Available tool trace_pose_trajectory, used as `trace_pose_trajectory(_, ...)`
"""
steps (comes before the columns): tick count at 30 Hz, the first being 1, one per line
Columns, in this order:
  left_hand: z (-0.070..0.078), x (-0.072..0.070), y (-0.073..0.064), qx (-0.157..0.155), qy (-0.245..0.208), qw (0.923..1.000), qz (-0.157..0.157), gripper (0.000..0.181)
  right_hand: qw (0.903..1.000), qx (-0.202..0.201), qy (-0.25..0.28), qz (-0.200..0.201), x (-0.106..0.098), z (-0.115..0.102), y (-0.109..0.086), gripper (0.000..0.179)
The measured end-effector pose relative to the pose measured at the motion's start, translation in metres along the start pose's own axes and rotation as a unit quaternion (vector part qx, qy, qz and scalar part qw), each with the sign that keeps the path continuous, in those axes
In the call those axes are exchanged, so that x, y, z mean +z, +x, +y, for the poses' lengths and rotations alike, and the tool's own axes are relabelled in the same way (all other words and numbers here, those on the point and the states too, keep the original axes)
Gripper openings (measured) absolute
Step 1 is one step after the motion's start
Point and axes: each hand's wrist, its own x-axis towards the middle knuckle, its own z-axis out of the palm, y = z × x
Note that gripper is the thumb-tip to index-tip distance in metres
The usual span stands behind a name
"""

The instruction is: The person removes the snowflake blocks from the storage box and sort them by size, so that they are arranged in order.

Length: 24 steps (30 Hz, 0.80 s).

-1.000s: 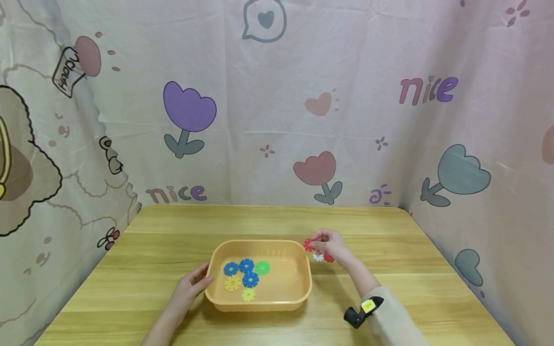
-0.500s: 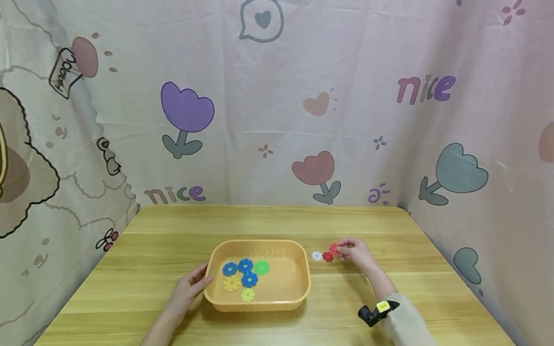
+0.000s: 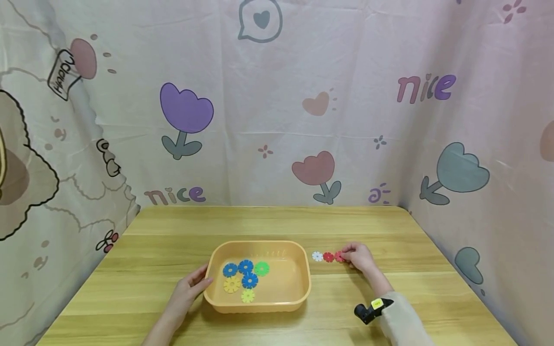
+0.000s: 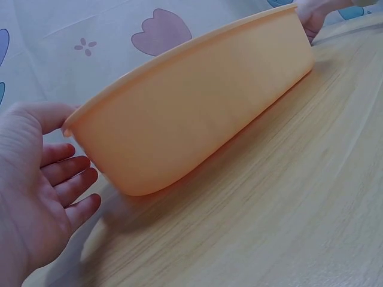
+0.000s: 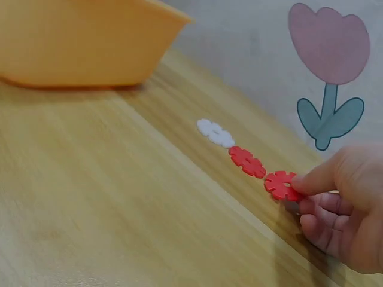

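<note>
Head view: your right hand [image 3: 360, 258] pinches the outer red slotted disc [image 3: 339, 256], at the right end of a short row on the table [image 3: 173, 226]; the inner red slotted disc [image 3: 328, 257] is next, then the white slotted disc [image 3: 317, 256], just beside the orange basin [image 3: 283, 281]. Your left hand [image 3: 187, 290] grips the basin's left end, thumb over the rim.

Left wrist view: some of your left fingers hang loosely curled near the basin wall. Risk: a tug on that rim could skid the basin into the white disc.

Right wrist view: your right fingers grip the outer red disc at its far edge. It looks slightly tilted; contact with its neighbour cannot be told. Risk: pushing along the row could shove the inner disc askew. Being round, the held disc has no long axis; the row's runs left to right.
</note>
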Motion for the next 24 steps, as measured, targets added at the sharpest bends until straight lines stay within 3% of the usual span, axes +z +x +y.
trace_pose_trajectory(7,-0.001,0.000,0.001,-0.003,-0.003,1.0000,-0.001,0.053,0.9982,-0.009,-0.058,0.001,-0.001,-0.003,-0.001,0.008)
trace_pose_trajectory(19,-0.001,0.000,0.001,-0.007,0.002,1.0000,0.000,0.054,0.9986,-0.013,-0.048,0.016,-0.002,-0.002,-0.004,0.014)
trace_pose_trajectory(24,-0.001,0.000,0.002,-0.008,0.002,1.0000,-0.001,0.054,0.9993,-0.020,-0.030,0.009,-0.005,-0.013,-0.007,0.016)
